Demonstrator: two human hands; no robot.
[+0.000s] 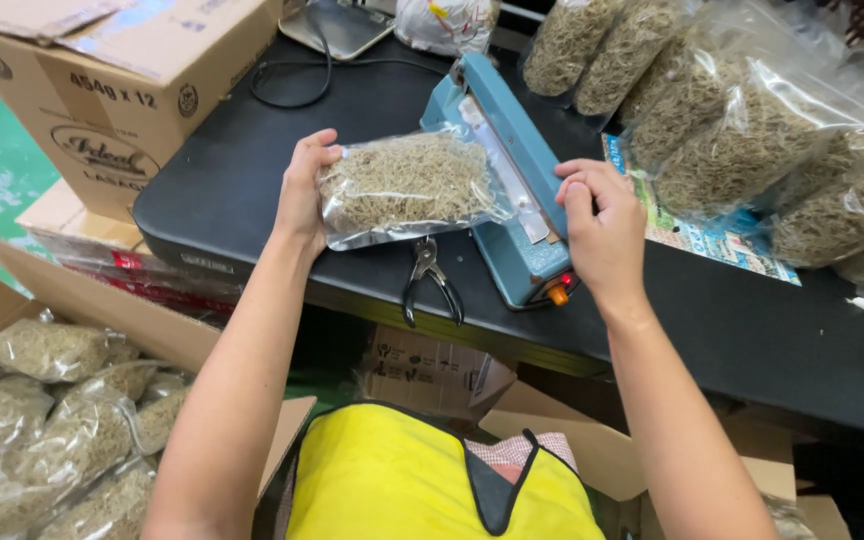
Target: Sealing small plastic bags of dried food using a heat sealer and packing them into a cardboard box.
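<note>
While L hand grips bag edge | R hand presses sealer arm | bag btwn hands

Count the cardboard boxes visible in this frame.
4, perhaps more hidden: one printed box upper left beside the table, one open box of filled bags lower left, two under the table edge.

A clear plastic bag of pale dried strands lies on the black tabletop, its right edge in the blue hinged heat sealer. The left hand is at the bag's left end; the right hand rests on the sealer's near end. Black-handled metal pliers lie just before the bag. More filled bags are piled right of the sealer, a brown cardboard box left of the table.
</note>
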